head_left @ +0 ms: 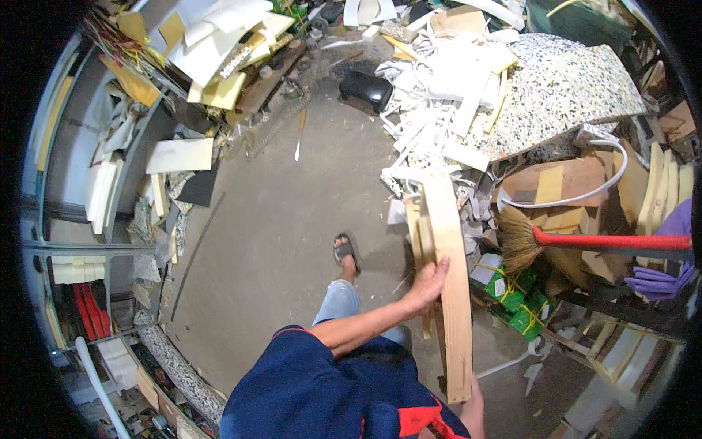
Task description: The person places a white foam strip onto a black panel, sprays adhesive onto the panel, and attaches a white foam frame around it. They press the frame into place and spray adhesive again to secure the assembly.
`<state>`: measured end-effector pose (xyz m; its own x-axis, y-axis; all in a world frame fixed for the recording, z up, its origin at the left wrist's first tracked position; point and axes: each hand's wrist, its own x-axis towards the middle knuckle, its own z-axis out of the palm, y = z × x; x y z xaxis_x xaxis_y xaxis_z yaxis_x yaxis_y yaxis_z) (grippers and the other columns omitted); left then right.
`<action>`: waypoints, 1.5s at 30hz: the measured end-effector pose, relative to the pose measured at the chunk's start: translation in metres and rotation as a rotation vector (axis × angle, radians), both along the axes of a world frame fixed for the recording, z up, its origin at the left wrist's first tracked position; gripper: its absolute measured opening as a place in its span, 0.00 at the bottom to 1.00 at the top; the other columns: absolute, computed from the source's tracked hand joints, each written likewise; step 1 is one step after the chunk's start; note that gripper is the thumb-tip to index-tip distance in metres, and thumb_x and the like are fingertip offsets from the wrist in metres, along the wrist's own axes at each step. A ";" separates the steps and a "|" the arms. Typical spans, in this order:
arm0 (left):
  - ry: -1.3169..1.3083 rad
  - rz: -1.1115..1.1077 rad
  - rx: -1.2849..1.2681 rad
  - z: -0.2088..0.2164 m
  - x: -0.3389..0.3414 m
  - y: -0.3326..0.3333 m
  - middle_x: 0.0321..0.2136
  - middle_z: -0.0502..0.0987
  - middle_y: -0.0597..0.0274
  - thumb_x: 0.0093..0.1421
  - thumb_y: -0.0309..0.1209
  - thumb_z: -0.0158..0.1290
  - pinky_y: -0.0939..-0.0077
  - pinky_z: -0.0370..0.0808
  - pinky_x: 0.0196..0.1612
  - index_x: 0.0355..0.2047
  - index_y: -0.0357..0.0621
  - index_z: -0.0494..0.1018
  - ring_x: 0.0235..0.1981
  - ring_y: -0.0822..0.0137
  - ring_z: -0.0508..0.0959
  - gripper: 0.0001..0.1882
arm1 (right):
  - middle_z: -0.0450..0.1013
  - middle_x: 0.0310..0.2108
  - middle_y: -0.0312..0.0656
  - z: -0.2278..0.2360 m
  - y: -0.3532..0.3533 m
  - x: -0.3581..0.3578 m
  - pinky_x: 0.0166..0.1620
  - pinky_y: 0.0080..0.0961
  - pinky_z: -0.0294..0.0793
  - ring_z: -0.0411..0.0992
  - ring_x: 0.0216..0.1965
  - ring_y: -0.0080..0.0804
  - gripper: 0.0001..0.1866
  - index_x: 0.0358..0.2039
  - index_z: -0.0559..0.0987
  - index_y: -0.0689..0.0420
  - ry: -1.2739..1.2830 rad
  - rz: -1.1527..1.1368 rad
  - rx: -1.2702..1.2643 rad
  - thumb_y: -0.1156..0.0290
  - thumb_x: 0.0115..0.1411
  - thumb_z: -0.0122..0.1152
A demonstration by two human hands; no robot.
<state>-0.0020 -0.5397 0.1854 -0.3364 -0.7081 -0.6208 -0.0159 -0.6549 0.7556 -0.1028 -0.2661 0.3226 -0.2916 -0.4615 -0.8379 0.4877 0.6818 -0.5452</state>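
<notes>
A: Log the lie of the wooden plank (456, 322) first.
B: Right of the navy shirt (292, 388). Long axis runs near to far, far end tipped slightly left. It appears held above the floor (256, 241); height unreadable.

A: Which hand is nearer?
B: Both are at it. Left hand (428, 287) sits around mid-length on the left side; right hand (474, 411) is by the near end, on the right side. So the far half reaches out beyond both.

A: State of each?
B: Left: grasping, thumb laid on the broad face, fingers mostly out of sight. Right: largely hidden by the plank; cannot tell whether it grips or merely supports.

A: Appearance?
B: Pale yellow-brown, lengthwise grain, near end cut square. Far part washed out by glare. The slight bow may be lens distortion. Narrower slats (420, 238) of similar wood run along its left side; whether joined to it, cannot tell.

A: Neighbours?
B: Right: red-handled broom (523, 238), bristles toward the plank but apart, and green packages (528, 316) with yellow ties. Beyond the far end: heaped white scraps (439, 80); contact not determinable.
</notes>
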 end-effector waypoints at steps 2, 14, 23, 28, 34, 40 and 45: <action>0.014 0.029 0.046 0.008 0.035 -0.034 0.26 0.76 0.54 0.67 0.61 0.41 0.62 0.72 0.36 0.30 0.31 0.74 0.29 0.65 0.72 0.38 | 0.77 0.47 0.45 0.004 -0.040 0.007 0.45 0.35 0.80 0.79 0.43 0.37 0.30 0.60 0.70 0.58 -0.028 0.004 0.062 0.48 0.70 0.41; 0.276 0.602 0.142 0.053 0.277 -0.230 0.61 0.63 0.51 0.69 0.60 0.36 0.60 0.62 0.65 0.66 0.35 0.50 0.61 0.59 0.66 0.41 | 0.76 0.52 0.45 -0.078 -0.320 0.066 0.53 0.30 0.75 0.77 0.47 0.31 0.32 0.59 0.72 0.57 -0.217 0.210 0.333 0.44 0.72 0.37; 0.023 1.097 0.234 0.034 0.377 -0.260 0.66 0.57 0.50 0.66 0.65 0.38 0.57 0.58 0.67 0.69 0.39 0.47 0.66 0.54 0.60 0.46 | 0.76 0.50 0.49 -0.169 -0.475 0.126 0.49 0.35 0.79 0.79 0.43 0.34 0.37 0.62 0.66 0.61 -0.318 0.543 0.363 0.40 0.70 0.36; -0.103 1.274 0.033 0.033 0.412 -0.285 0.67 0.55 0.46 0.65 0.66 0.37 0.55 0.59 0.67 0.69 0.36 0.46 0.66 0.52 0.61 0.49 | 0.77 0.49 0.48 -0.196 -0.538 0.180 0.48 0.35 0.80 0.79 0.43 0.35 0.40 0.62 0.67 0.61 -0.398 0.716 0.358 0.36 0.69 0.33; -0.361 1.389 -0.138 0.055 0.462 -0.317 0.63 0.61 0.39 0.68 0.63 0.34 0.53 0.66 0.63 0.66 0.28 0.51 0.62 0.47 0.67 0.46 | 0.79 0.34 0.52 -0.196 -0.579 0.224 0.37 0.37 0.81 0.80 0.34 0.40 0.43 0.50 0.76 0.63 -0.115 1.196 0.221 0.31 0.65 0.34; -0.723 1.311 0.082 0.070 0.534 -0.327 0.58 0.68 0.43 0.64 0.68 0.32 0.57 0.70 0.59 0.65 0.29 0.55 0.57 0.49 0.72 0.50 | 0.78 0.28 0.49 -0.238 -0.613 0.077 0.26 0.33 0.77 0.79 0.26 0.34 0.31 0.41 0.80 0.63 0.395 1.306 -0.076 0.43 0.63 0.54; -0.853 1.248 0.023 0.036 0.551 -0.288 0.55 0.71 0.39 0.65 0.66 0.36 0.58 0.72 0.55 0.59 0.23 0.62 0.52 0.48 0.74 0.49 | 0.78 0.32 0.61 -0.274 -0.616 -0.137 0.45 0.45 0.75 0.78 0.38 0.57 0.30 0.34 0.82 0.64 0.802 1.168 0.356 0.44 0.59 0.56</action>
<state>0.5486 -0.8277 0.2218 0.9115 -0.2474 -0.3285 0.1271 -0.5902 0.7972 -0.2402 -0.8823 0.0488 -0.3378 -0.5655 -0.7524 -0.7736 0.6221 -0.1202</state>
